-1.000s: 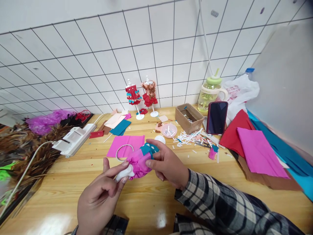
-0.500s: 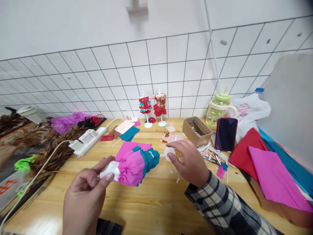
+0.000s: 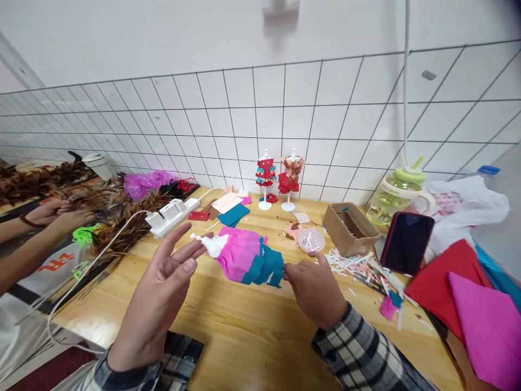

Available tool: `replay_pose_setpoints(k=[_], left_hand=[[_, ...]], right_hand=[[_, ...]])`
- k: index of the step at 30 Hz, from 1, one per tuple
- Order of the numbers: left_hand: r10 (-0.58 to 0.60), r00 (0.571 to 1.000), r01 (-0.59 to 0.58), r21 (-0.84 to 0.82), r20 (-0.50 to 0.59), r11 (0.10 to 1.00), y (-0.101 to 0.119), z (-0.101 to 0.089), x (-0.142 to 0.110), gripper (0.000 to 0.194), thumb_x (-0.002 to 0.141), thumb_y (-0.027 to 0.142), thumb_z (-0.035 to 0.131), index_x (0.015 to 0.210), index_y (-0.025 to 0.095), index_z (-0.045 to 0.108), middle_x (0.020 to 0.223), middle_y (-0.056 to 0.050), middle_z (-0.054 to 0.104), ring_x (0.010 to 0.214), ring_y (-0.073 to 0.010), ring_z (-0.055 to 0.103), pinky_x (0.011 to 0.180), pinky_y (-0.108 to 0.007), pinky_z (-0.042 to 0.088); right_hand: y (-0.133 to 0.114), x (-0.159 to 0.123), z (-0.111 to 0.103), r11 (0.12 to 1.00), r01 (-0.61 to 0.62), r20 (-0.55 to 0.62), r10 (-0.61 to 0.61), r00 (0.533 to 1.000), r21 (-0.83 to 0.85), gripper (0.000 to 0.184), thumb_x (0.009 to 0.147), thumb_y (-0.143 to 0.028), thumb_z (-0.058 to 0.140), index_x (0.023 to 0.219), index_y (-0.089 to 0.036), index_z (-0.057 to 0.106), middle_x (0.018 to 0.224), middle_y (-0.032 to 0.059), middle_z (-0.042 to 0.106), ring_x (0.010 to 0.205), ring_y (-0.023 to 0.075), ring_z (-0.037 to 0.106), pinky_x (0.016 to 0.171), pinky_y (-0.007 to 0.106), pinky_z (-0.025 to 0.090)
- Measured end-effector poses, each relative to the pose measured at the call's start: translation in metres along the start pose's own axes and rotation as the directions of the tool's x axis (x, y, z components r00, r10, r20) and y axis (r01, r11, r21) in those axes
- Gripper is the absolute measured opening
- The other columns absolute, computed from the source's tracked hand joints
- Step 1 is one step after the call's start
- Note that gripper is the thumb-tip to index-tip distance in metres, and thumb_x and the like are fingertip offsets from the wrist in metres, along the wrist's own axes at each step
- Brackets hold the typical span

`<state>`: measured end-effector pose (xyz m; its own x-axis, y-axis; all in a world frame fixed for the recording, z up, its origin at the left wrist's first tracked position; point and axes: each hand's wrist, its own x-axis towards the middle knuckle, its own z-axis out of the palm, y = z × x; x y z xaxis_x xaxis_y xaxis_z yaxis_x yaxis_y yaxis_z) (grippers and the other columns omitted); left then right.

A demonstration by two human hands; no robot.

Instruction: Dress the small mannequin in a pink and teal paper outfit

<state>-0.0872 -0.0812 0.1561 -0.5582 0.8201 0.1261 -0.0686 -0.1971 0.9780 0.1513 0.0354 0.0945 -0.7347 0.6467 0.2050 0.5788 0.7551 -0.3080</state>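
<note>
A miniature dress form (image 3: 215, 245) with a white bust lies sideways in the air above the table. It wears a pink and teal crepe-paper skirt (image 3: 241, 257). My right hand (image 3: 315, 288) is closed around its base end, beside the teal hem; the stand itself is hidden by my fingers. My left hand (image 3: 158, 288) is open, fingers stretched apart, near the neck end of the bust. Whether its fingertips touch the bust I cannot tell. A sheet of pink paper (image 3: 228, 231) shows partly behind the skirt.
Two small dressed mannequins (image 3: 265, 172) stand by the tiled wall. A pink dish (image 3: 319, 243), a cardboard box (image 3: 350, 241), paper strips (image 3: 342, 263) and a phone (image 3: 408, 243) are on the right. A power strip (image 3: 173, 216) and a co-worker's hands (image 3: 61, 214) are at left.
My left hand has let go of the white bust and spread its fingers. My right hand has closed on the base end, and the white round base is now hidden. The view has shifted left.
</note>
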Motion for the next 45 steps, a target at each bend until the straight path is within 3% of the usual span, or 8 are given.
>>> replay_pose_setpoints(k=[4, 12, 17, 29, 33, 36, 39, 45], left_hand=[[0.053, 0.998, -0.052, 0.039, -0.030, 0.998, -0.001, -0.008, 0.002, 0.060, 0.064, 0.030, 0.084, 0.120, 0.028, 0.064, 0.103, -0.004, 0.070, 0.103, -0.0215, 0.064, 0.089, -0.028, 0.053], [0.042, 0.999, -0.038, 0.146, -0.021, 0.988, 0.003, -0.009, 0.005, 0.031, 0.063, 0.038, 0.082, 0.088, 0.021, 0.075, 0.082, -0.005, 0.070, 0.074, -0.0204, 0.064, 0.064, -0.028, 0.055], [0.053, 0.996, -0.057, 0.047, 0.074, 0.997, 0.009, 0.002, 0.000, 0.032, 0.067, 0.044, 0.079, 0.088, 0.021, 0.074, 0.107, -0.010, 0.071, 0.098, -0.0303, 0.066, 0.079, -0.037, 0.056], [-0.011, 0.974, -0.028, 0.169, 0.227, 0.985, 0.000, -0.001, 0.000, 0.045, 0.060, 0.035, 0.085, 0.101, 0.022, 0.071, 0.116, -0.013, 0.069, 0.103, -0.0326, 0.066, 0.079, -0.037, 0.057], [0.087, 0.993, -0.104, 0.239, 0.083, 0.965, -0.005, 0.011, -0.001, 0.034, 0.066, 0.032, 0.081, 0.096, 0.020, 0.069, 0.113, -0.010, 0.071, 0.096, -0.0258, 0.068, 0.078, -0.033, 0.058], [0.178, 0.983, -0.158, 0.303, -0.039, 0.940, -0.010, 0.019, -0.001, 0.035, 0.065, 0.032, 0.081, 0.095, 0.019, 0.068, 0.115, -0.010, 0.069, 0.097, -0.0249, 0.067, 0.078, -0.034, 0.057], [0.249, 0.960, -0.198, 0.328, -0.124, 0.924, -0.016, 0.025, -0.003, 0.031, 0.064, 0.033, 0.081, 0.084, 0.019, 0.063, 0.105, -0.008, 0.071, 0.091, -0.0232, 0.068, 0.072, -0.032, 0.057], [0.322, 0.938, -0.200, 0.555, -0.131, 0.807, -0.030, 0.030, -0.007, 0.031, 0.065, 0.037, 0.078, 0.069, 0.021, 0.051, 0.081, -0.002, 0.069, 0.072, -0.0182, 0.066, 0.060, -0.028, 0.051]], right_hand=[[-0.001, 0.000, -0.001, 0.986, 0.016, 0.063, -0.027, 0.998, 0.168, 0.025, 0.090, -0.008, 0.040, 0.086, -0.022, 0.060, 0.076, -0.0007, 0.072, 0.074, 0.0162, 0.064, 0.097, 0.043, 0.025], [-0.009, -0.005, -0.001, 0.891, 0.079, 0.174, -0.173, 0.969, 0.447, 0.010, 0.086, -0.024, 0.053, 0.078, -0.021, 0.057, 0.066, -0.0020, 0.067, 0.062, 0.0146, 0.060, 0.067, 0.027, 0.039], [-0.007, -0.005, 0.002, 0.710, 0.076, 0.273, -0.365, 0.890, 0.700, 0.027, 0.094, -0.024, 0.040, 0.083, -0.021, 0.064, 0.073, -0.0006, 0.069, 0.065, 0.0125, 0.064, 0.068, 0.023, 0.047], [0.004, -0.005, 0.006, 0.783, -0.022, 0.382, -0.278, 0.881, 0.622, 0.032, 0.092, -0.016, 0.038, 0.077, -0.019, 0.067, 0.073, 0.0000, 0.070, 0.060, 0.0116, 0.060, 0.062, 0.023, 0.045], [0.006, -0.002, 0.002, 0.882, 0.054, 0.051, -0.089, 0.995, 0.467, 0.022, 0.093, -0.030, 0.047, 0.088, -0.019, 0.066, 0.085, 0.0050, 0.071, 0.080, 0.0189, 0.062, 0.081, 0.033, 0.046], [0.000, -0.004, -0.004, 0.906, -0.015, -0.312, 0.161, 0.936, 0.422, 0.023, 0.091, -0.036, 0.051, 0.097, -0.018, 0.064, 0.089, 0.0078, 0.068, 0.082, 0.0208, 0.060, 0.082, 0.037, 0.046], [-0.014, -0.009, -0.008, 0.791, -0.026, -0.228, 0.207, 0.951, 0.611, 0.019, 0.091, -0.034, 0.051, 0.093, -0.020, 0.064, 0.076, 0.0027, 0.065, 0.064, 0.0152, 0.057, 0.059, 0.028, 0.045], [-0.032, -0.010, 0.005, 0.301, -0.269, 0.229, 0.162, 0.960, 0.915, 0.032, 0.087, -0.043, 0.054, 0.108, -0.019, 0.056, 0.065, -0.0030, 0.062, 0.039, 0.0077, 0.048, 0.038, 0.020, 0.041]])
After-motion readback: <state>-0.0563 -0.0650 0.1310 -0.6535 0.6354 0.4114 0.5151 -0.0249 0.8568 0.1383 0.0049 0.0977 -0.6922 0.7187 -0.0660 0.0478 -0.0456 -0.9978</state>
